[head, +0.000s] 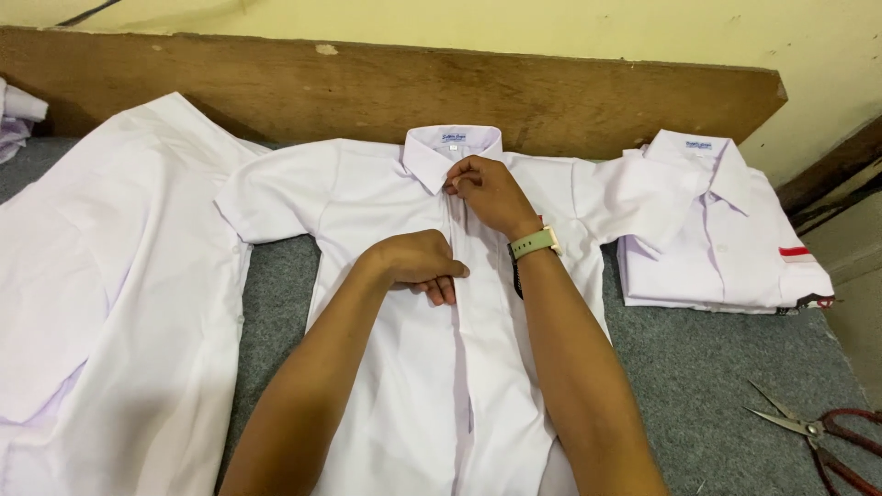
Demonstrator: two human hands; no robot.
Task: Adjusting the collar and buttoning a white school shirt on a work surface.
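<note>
A white short-sleeved shirt [367, 211] lies flat and face up on the grey surface, collar toward the wooden board. My right hand [487, 191] pinches the front placket just below the collar; a green watch sits on that wrist. My left hand [418, 264] rests on the shirt's chest beside the placket, fingers curled and pressing the cloth.
A stack of folded white shirts [726, 239] lies at the right. More white cloth [101, 276] is spread at the left. Red-handled scissors [822, 432] lie at the lower right. A wooden board [276, 92] stands along the back wall.
</note>
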